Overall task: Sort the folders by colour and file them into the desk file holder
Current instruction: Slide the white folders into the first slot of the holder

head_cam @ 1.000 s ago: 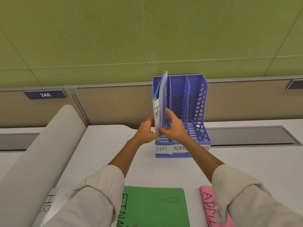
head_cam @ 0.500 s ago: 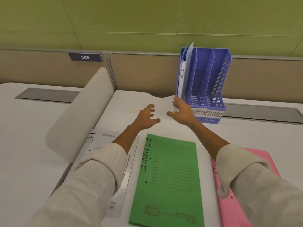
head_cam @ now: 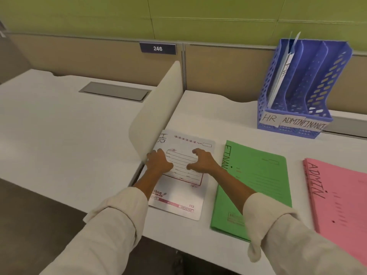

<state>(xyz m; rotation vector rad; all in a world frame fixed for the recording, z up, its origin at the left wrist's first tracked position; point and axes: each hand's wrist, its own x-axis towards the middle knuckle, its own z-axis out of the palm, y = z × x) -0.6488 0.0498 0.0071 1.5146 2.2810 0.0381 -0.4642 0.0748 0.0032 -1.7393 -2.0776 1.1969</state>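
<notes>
Now both hands have left the file holder [head_cam: 294,116] at the counter's far edge: the left hand [head_cam: 158,161] and right hand [head_cam: 202,160] hover, fingers curled and empty, over the white HR folder [head_cam: 178,195] by the divider [head_cam: 158,116], probably next for the HR slot.

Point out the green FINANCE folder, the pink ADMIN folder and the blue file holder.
green FINANCE folder [head_cam: 258,187]: head view, cover middle.
pink ADMIN folder [head_cam: 343,197]: head view, cover.
blue file holder [head_cam: 329,80]: head view, perforated right wall.

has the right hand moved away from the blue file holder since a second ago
Yes. The right hand has left the file holder and come back toward the person, now over the white HR folder lying on the desk.
</notes>
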